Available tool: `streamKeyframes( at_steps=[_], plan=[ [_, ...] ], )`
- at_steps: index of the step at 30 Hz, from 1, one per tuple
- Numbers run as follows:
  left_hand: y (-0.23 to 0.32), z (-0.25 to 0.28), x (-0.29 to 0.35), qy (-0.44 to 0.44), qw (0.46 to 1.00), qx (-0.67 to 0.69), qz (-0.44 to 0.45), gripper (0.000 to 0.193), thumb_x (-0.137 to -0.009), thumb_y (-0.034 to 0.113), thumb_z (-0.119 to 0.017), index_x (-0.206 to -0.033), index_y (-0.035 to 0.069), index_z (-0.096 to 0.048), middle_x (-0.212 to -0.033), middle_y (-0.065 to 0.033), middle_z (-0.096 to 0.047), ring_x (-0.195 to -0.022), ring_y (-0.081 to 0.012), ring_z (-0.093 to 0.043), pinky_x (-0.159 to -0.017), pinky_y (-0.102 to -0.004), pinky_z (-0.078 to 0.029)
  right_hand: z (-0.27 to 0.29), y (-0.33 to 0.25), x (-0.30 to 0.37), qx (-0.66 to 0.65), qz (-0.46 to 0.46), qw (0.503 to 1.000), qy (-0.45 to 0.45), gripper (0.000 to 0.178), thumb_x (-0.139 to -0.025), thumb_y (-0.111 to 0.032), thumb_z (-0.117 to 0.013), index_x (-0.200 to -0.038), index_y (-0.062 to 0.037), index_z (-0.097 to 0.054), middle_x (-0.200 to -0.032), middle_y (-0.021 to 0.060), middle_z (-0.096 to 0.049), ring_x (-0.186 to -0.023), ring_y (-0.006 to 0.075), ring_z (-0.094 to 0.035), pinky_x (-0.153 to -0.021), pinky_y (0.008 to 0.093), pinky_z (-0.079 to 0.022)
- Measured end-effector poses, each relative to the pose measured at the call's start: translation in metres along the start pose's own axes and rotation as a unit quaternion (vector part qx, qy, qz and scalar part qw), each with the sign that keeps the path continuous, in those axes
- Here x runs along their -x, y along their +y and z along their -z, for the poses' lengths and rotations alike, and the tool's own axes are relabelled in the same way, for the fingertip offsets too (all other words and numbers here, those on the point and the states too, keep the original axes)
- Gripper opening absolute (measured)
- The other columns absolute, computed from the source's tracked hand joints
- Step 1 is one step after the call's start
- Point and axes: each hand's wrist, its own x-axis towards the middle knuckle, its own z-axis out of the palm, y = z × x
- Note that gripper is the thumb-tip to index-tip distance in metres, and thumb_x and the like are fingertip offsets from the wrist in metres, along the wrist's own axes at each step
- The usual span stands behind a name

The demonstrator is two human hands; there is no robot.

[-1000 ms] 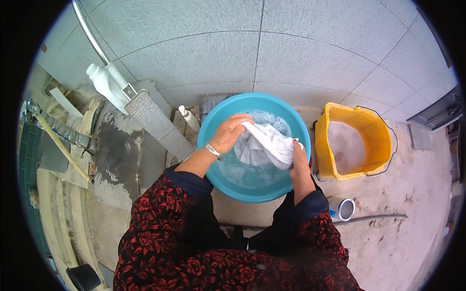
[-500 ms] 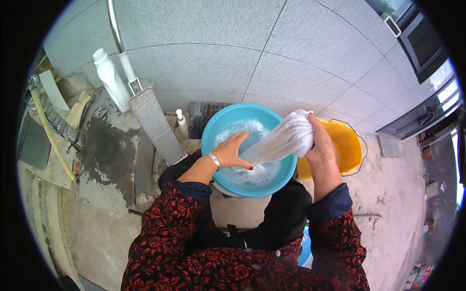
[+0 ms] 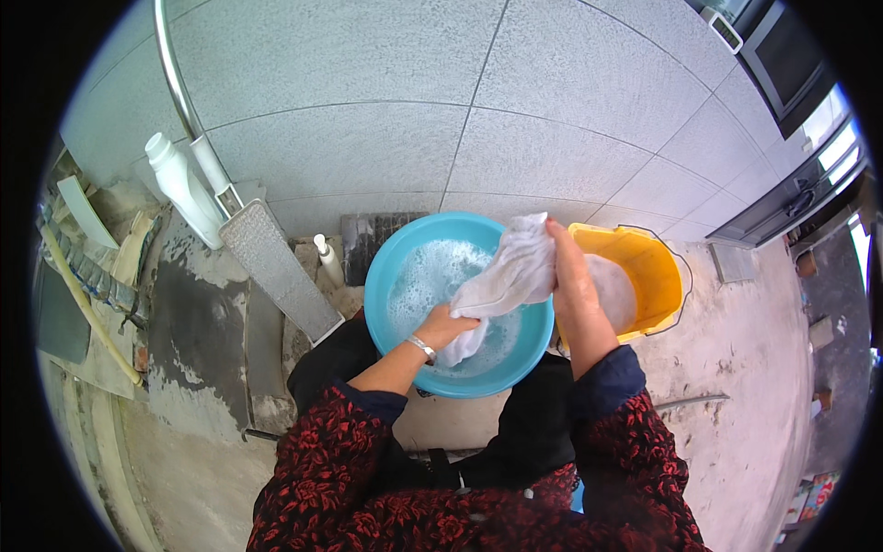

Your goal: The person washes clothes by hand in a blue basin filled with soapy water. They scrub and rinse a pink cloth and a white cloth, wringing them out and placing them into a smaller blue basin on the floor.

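A wet white cloth (image 3: 506,280) stretches between my two hands above a round blue basin (image 3: 375,293). My left hand (image 3: 446,327) is wrapped round its lower part, and the loose end hangs down toward the water. Higher up on the right, my right hand (image 3: 567,262) grips the bunched upper end near the basin's rim. White suds (image 3: 425,267) float on the water below. Beside my right forearm stands a yellow bucket (image 3: 664,276) with greyish, cloudy liquid in it.
A flat mop (image 3: 280,271) leans against the grey tiled wall (image 3: 368,147), next to a white bottle (image 3: 186,195). A small pump bottle (image 3: 328,261) stands left of the basin. A yellowish hose (image 3: 87,308) lies at the far left. Part of something blue (image 3: 577,497) shows below my right arm.
My left hand, open beside the cloth before, has closed round its lower part. My right hand has moved left with the upper end. The whole view has shifted slightly.
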Motion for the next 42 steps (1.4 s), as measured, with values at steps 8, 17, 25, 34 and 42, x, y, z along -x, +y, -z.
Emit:
streamKeyframes(
  at_steps=[8,17,25,34,42],
  plan=[
    [-0.030,0.043,-0.013,0.149,0.975,0.035,0.160,0.033,-0.070,0.004,-0.057,-0.102,-0.006,-0.057,-0.083,-0.0121,-0.064,-0.075,-0.0181,-0.062,-0.067,-0.0268,-0.047,0.081,0.150,-0.070,0.463,0.146,0.871,0.076,0.038,-0.074,-0.007,-0.051,-0.110,-0.0173,-0.058,-0.101,0.0185,-0.055,-0.088,0.0325,-0.058,-0.080,0.0372,-0.045],
    [-0.030,0.029,-0.023,0.021,0.973,-0.152,0.172,0.032,-0.071,0.009,-0.061,-0.101,-0.002,-0.058,-0.086,-0.0089,-0.064,-0.081,-0.0164,-0.060,-0.073,-0.0276,-0.047,0.105,0.107,-0.051,0.628,0.069,0.775,0.005,0.041,-0.075,-0.023,-0.058,-0.115,-0.0130,-0.052,-0.097,0.0151,-0.061,-0.092,0.0298,-0.059,-0.078,0.0402,-0.047],
    [0.204,-0.043,0.014,0.000,0.994,-0.097,-0.043,0.031,-0.076,0.016,-0.064,-0.103,0.002,-0.055,-0.083,-0.0072,-0.065,-0.060,-0.0063,-0.052,-0.052,-0.0189,-0.041,0.122,0.089,-0.028,0.530,0.081,0.841,0.068,0.041,-0.077,-0.028,-0.059,-0.114,-0.0119,-0.051,-0.095,0.0143,-0.062,-0.091,0.0298,-0.059,-0.077,0.0401,-0.047],
    [0.250,-0.064,0.021,0.021,0.973,-0.198,-0.118,0.026,-0.078,0.011,-0.061,-0.102,0.001,-0.054,-0.081,-0.0079,-0.064,-0.057,-0.0062,-0.051,-0.052,-0.0202,-0.043,0.134,0.080,-0.021,0.433,0.062,0.895,0.087,0.034,-0.078,-0.027,-0.058,-0.108,-0.0118,-0.055,-0.092,0.0115,-0.063,-0.088,0.0287,-0.059,-0.076,0.0393,-0.046],
    [0.035,-0.039,-0.038,-0.033,0.812,-0.582,-0.037,0.058,-0.069,0.013,-0.066,-0.121,0.001,-0.043,-0.098,-0.0193,-0.060,-0.088,-0.0326,-0.060,-0.075,-0.0356,-0.048,0.141,0.079,-0.026,0.426,0.063,0.899,0.075,0.028,-0.077,-0.024,-0.059,-0.102,-0.0108,-0.058,-0.083,0.0075,-0.064,-0.081,0.0274,-0.060,-0.072,0.0383,-0.047]
  ],
)
